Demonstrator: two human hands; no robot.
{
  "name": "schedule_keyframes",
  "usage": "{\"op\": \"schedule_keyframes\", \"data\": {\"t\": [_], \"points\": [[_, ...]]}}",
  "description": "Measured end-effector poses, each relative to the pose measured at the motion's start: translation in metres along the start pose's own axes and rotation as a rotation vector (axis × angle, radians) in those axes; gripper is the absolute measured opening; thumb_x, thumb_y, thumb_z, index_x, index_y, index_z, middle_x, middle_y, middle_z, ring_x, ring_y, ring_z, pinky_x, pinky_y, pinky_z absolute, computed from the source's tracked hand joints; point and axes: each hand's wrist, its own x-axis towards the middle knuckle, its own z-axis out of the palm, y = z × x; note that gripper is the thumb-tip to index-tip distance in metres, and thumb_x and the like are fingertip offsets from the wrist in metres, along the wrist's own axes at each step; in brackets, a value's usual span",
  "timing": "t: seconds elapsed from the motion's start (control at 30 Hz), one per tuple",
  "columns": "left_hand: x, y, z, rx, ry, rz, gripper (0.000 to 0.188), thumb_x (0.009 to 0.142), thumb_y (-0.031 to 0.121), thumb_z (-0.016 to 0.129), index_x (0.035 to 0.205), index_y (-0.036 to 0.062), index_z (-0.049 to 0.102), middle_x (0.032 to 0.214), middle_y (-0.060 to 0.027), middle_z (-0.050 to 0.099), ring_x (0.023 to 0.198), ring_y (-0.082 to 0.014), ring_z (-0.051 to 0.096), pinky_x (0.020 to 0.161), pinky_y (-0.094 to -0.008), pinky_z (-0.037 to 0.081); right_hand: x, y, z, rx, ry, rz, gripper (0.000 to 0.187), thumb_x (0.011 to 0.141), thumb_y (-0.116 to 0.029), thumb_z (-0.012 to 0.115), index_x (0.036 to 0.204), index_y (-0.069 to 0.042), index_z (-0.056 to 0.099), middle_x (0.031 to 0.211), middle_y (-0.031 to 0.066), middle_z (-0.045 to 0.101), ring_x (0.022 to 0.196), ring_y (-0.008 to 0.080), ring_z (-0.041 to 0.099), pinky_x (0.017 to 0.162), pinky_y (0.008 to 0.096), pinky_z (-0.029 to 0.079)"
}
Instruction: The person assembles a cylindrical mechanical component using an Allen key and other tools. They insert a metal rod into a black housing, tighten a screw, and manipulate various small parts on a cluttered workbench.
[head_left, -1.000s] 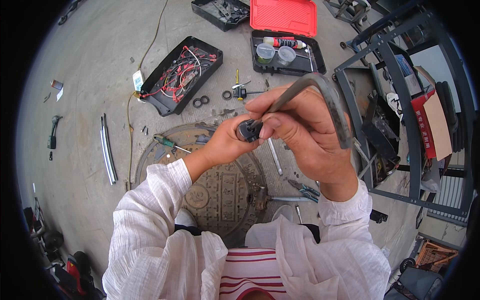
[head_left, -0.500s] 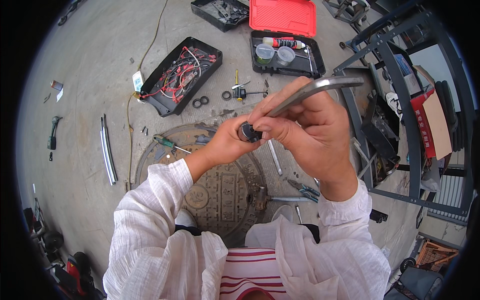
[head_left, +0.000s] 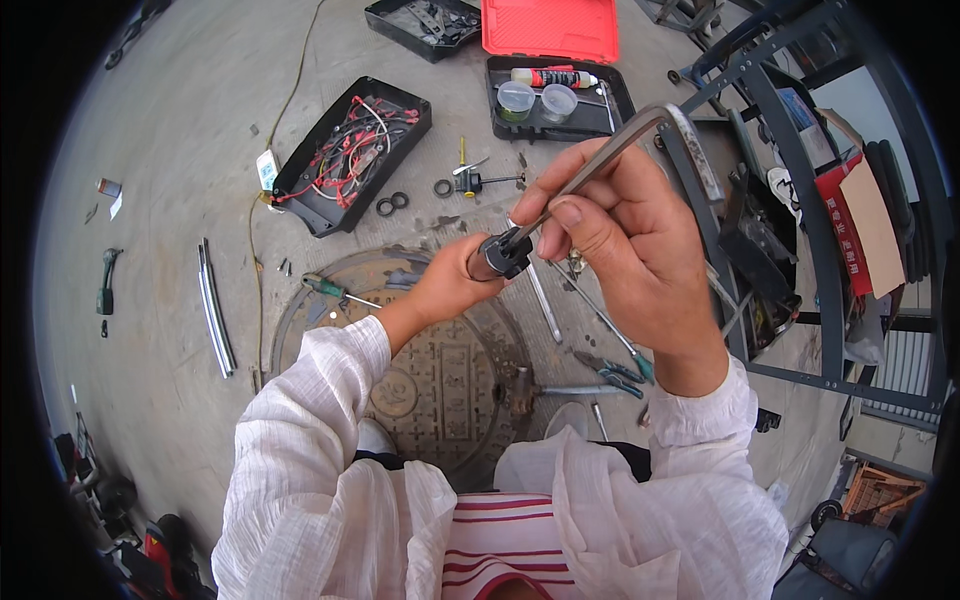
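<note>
My left hand (head_left: 447, 280) is closed round a short dark cylindrical part (head_left: 504, 257) with a black collar at its open end. In my right hand (head_left: 650, 262) is a large L-shaped hex key (head_left: 610, 148), pinched between thumb and fingers. Its straight end reaches the mouth of the cylindrical part, and the bent short arm points away to the upper right. How deep the key sits inside cannot be made out. Both hands are raised over a round metal manhole cover (head_left: 400, 345).
On the cover and floor lie a green-handled screwdriver (head_left: 325, 286), a hammer (head_left: 522, 390), pliers (head_left: 612, 372) and a metal rod (head_left: 546, 305). Further off are a black tray (head_left: 300, 210) of wires and a toolbox (head_left: 622, 118) with a red lid. A metal rack (head_left: 830, 382) stands at right.
The hex key has swung more upright, its bent end now pointing down to the right. The cylindrical part has tilted, showing more of its collar. My right hand has shifted slightly right and down.
</note>
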Motion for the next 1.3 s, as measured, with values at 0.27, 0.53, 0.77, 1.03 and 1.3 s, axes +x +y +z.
{"op": "schedule_keyframes", "data": {"t": [0.27,0.53,0.77,1.03,1.3], "points": [[0.012,-0.061,0.008,0.050,-0.120,-0.030,0.027,0.073,0.014,0.076,0.092,0.0038,0.059,0.080,-0.0061,0.055,0.077,-0.0197,0.052,0.073,-0.0305,0.044,-0.016,0.014,-0.030,-0.061,0.057,-0.089,0.015,0.098,-0.006,0.044,0.110,0.001,0.050,0.096,0.0112,0.063,0.074,0.0084,0.054,0.070,0.0223,0.047],[0.017,-0.060,0.033,-0.018,0.083,-0.056,0.022,0.076,0.012,0.075,0.088,0.0033,0.059,0.076,-0.0003,0.054,0.069,-0.0099,0.048,0.064,-0.0267,0.043,-0.029,0.036,-0.063,0.070,0.213,-0.142,0.013,0.098,-0.007,0.042,0.108,0.000,0.049,0.096,0.0071,0.063,0.076,0.0067,0.054,0.071,0.0216,0.046],[0.016,-0.053,0.023,0.214,0.198,0.022,0.024,0.070,0.006,0.072,0.090,0.0038,0.059,0.078,-0.0088,0.057,0.071,-0.0200,0.055,0.070,-0.0296,0.046,-0.031,0.043,-0.068,0.091,0.268,-0.118,0.013,0.098,-0.008,0.048,0.104,0.001,0.054,0.097,0.0077,0.063,0.077,0.0075,0.057,0.069,0.0218,0.048],[0.009,-0.046,0.021,0.314,0.267,0.098,0.028,0.065,0.004,0.072,0.089,0.0042,0.058,0.082,-0.0120,0.059,0.078,-0.0309,0.057,0.072,-0.0343,0.047,-0.037,0.024,-0.065,-0.002,0.267,-0.062,0.017,0.096,-0.007,0.052,0.109,0.002,0.059,0.096,0.0060,0.062,0.076,0.0088,0.059,0.068,0.0209,0.048],[0.000,-0.036,0.016,0.510,0.352,0.149,0.028,0.065,0.004,0.072,0.091,0.0051,0.059,0.084,-0.0120,0.060,0.080,-0.0307,0.058,0.072,-0.0362,0.047,-0.042,0.043,-0.072,0.075,0.370,0.046,0.014,0.096,-0.008,0.052,0.105,0.001,0.059,0.095,0.0070,0.062,0.078,0.0113,0.061,0.066,0.0224,0.049]]}}
